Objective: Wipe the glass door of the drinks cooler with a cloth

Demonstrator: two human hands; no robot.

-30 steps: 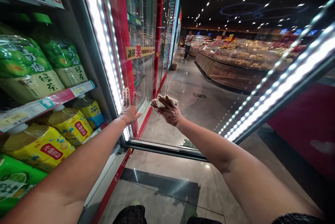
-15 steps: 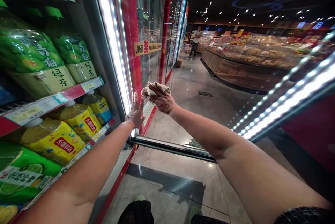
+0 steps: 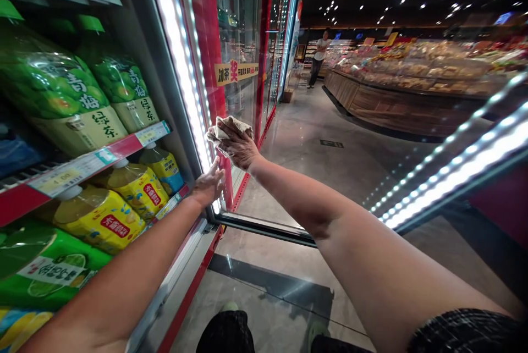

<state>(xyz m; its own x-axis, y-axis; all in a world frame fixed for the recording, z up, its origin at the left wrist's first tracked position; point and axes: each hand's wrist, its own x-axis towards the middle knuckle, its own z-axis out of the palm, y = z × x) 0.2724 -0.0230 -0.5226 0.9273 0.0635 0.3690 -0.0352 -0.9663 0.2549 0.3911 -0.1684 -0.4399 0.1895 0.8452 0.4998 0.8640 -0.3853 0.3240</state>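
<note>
My right hand (image 3: 240, 149) presses a folded beige cloth (image 3: 231, 126) against the inside of the glass door (image 3: 284, 177), close to its left edge. Just below and to the left is my left hand (image 3: 207, 183), empty, its fingers apart. It is beside the bright LED strip (image 3: 181, 61) at the door's hinge side; whether the fingertips touch the frame I cannot tell. The door stands swung out from the drinks cooler, its dark bottom rail (image 3: 264, 227) crossing below my arms.
On the cooler shelves at left stand green tea bottles (image 3: 82, 89) and yellow-labelled bottles (image 3: 99, 218), behind a price rail (image 3: 99, 160). Through the glass, a wood-sided display counter (image 3: 379, 100) holds packaged goods. A person (image 3: 319, 59) stands in the aisle farther back.
My right hand and the cloth have moved left and slightly up, toward the LED strip. The left hand has drawn slightly down and left, its fingers less upright. The view has shifted slightly.
</note>
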